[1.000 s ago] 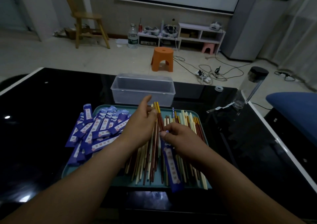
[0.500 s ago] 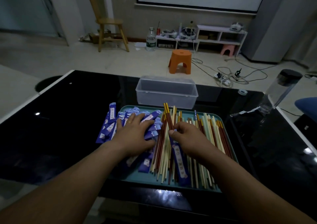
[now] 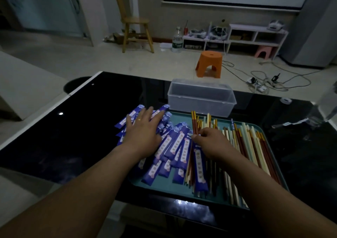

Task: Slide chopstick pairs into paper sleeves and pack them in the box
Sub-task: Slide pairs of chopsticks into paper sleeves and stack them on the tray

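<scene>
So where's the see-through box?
In the head view, mid-frame, the clear rectangular plastic box sits on the black glass table, just behind the teal tray.

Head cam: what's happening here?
A person is sleeving chopsticks over a teal plastic tray. The left hand lies flat on the pile of blue paper sleeves; the right hand pinches a dark red, gold-tipped chopstick pair partly inside one blue sleeve. The clear plastic box behind the tray looks empty.

Blue paper sleeves lay heaped on a teal tray's left side, loose red and cream chopsticks on its right, a clear box just beyond.
</scene>
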Demonstrator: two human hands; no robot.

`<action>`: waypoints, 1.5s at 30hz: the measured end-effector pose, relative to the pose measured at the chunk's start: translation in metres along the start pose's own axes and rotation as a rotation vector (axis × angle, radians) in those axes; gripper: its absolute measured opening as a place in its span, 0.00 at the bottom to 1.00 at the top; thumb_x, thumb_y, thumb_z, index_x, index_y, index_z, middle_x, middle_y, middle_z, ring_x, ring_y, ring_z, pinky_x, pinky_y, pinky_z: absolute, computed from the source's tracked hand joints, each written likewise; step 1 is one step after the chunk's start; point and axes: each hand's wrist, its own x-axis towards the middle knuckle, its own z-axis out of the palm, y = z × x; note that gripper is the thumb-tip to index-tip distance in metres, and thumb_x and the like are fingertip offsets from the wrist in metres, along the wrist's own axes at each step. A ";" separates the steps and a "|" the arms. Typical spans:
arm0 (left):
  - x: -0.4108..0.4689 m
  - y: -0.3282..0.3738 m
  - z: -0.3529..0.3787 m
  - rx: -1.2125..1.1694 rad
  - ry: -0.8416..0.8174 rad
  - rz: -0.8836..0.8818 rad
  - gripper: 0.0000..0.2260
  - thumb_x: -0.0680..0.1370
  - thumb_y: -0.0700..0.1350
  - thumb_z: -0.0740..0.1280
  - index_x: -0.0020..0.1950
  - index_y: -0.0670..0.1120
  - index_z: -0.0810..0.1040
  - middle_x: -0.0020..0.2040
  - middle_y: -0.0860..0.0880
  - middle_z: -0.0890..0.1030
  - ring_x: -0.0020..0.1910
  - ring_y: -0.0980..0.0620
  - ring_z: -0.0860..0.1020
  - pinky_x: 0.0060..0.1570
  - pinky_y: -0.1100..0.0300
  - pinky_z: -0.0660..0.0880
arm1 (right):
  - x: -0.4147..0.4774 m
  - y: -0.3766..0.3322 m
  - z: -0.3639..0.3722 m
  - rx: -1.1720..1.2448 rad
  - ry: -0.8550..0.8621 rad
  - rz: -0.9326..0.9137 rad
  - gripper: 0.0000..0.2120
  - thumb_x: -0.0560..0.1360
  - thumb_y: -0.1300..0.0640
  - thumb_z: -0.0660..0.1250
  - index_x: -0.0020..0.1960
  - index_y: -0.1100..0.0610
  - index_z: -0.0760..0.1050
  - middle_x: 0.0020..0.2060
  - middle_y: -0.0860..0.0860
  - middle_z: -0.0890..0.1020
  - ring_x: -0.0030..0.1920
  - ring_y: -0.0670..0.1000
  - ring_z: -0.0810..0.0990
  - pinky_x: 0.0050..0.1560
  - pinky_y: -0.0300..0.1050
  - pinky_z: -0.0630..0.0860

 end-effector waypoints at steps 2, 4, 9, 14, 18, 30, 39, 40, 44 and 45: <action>-0.002 0.014 -0.002 0.025 0.099 0.057 0.37 0.78 0.54 0.65 0.83 0.60 0.51 0.85 0.49 0.49 0.84 0.47 0.44 0.77 0.34 0.38 | 0.001 -0.004 0.004 0.003 -0.003 0.022 0.11 0.82 0.48 0.68 0.47 0.55 0.78 0.42 0.53 0.84 0.41 0.51 0.85 0.39 0.47 0.81; -0.007 0.029 0.001 0.031 0.109 0.168 0.33 0.78 0.56 0.63 0.82 0.58 0.56 0.85 0.49 0.52 0.84 0.48 0.45 0.78 0.34 0.39 | 0.004 -0.007 0.006 0.008 -0.018 0.046 0.10 0.82 0.49 0.68 0.49 0.55 0.78 0.44 0.53 0.85 0.42 0.51 0.85 0.39 0.47 0.81; -0.019 0.039 0.024 0.031 -0.160 0.276 0.28 0.80 0.61 0.60 0.80 0.61 0.61 0.83 0.50 0.59 0.83 0.48 0.51 0.77 0.31 0.37 | 0.012 -0.010 0.013 -0.081 -0.020 0.041 0.11 0.81 0.49 0.69 0.47 0.56 0.80 0.41 0.54 0.84 0.40 0.52 0.85 0.42 0.50 0.84; -0.015 0.033 0.027 0.003 -0.205 0.216 0.30 0.77 0.73 0.55 0.78 0.68 0.57 0.84 0.49 0.56 0.84 0.45 0.47 0.74 0.28 0.33 | 0.012 -0.010 0.012 -0.099 -0.034 0.056 0.09 0.82 0.49 0.67 0.48 0.54 0.78 0.41 0.52 0.83 0.38 0.48 0.83 0.32 0.40 0.74; -0.015 0.043 0.026 -0.004 -0.248 0.183 0.36 0.72 0.77 0.56 0.78 0.69 0.55 0.84 0.47 0.53 0.84 0.42 0.43 0.71 0.26 0.33 | 0.012 -0.010 0.010 -0.144 -0.011 0.025 0.11 0.83 0.51 0.67 0.44 0.53 0.79 0.38 0.50 0.81 0.36 0.46 0.80 0.31 0.40 0.69; -0.007 0.029 0.026 0.046 -0.122 0.096 0.35 0.78 0.66 0.58 0.83 0.59 0.54 0.85 0.48 0.51 0.84 0.45 0.43 0.73 0.28 0.32 | 0.012 -0.007 0.006 -0.147 0.035 0.035 0.11 0.82 0.51 0.68 0.46 0.57 0.80 0.38 0.54 0.83 0.37 0.51 0.81 0.33 0.42 0.72; -0.006 0.028 0.025 -0.026 -0.112 0.128 0.25 0.83 0.54 0.59 0.80 0.60 0.59 0.83 0.51 0.57 0.83 0.48 0.50 0.76 0.30 0.37 | 0.012 -0.006 0.005 -0.129 0.073 0.010 0.13 0.80 0.53 0.68 0.47 0.64 0.82 0.42 0.61 0.85 0.41 0.58 0.85 0.45 0.56 0.83; -0.006 0.027 0.026 -0.038 -0.090 0.119 0.25 0.84 0.52 0.58 0.80 0.62 0.57 0.83 0.51 0.57 0.83 0.47 0.50 0.76 0.30 0.37 | 0.012 -0.006 0.006 -0.125 0.076 0.007 0.14 0.80 0.53 0.68 0.47 0.65 0.81 0.41 0.62 0.85 0.40 0.57 0.84 0.43 0.54 0.82; -0.005 0.029 0.029 -0.008 -0.045 0.100 0.17 0.84 0.53 0.59 0.73 0.63 0.68 0.83 0.48 0.56 0.83 0.45 0.48 0.76 0.29 0.37 | 0.012 -0.008 0.008 -0.130 0.093 -0.004 0.15 0.81 0.53 0.68 0.47 0.66 0.81 0.42 0.63 0.84 0.36 0.55 0.82 0.37 0.48 0.77; -0.005 0.030 0.029 0.007 -0.058 0.097 0.17 0.83 0.56 0.59 0.72 0.62 0.69 0.83 0.48 0.56 0.83 0.45 0.47 0.75 0.28 0.36 | 0.012 -0.008 0.007 -0.124 0.092 -0.005 0.15 0.81 0.53 0.68 0.48 0.66 0.81 0.42 0.63 0.84 0.37 0.56 0.83 0.38 0.50 0.79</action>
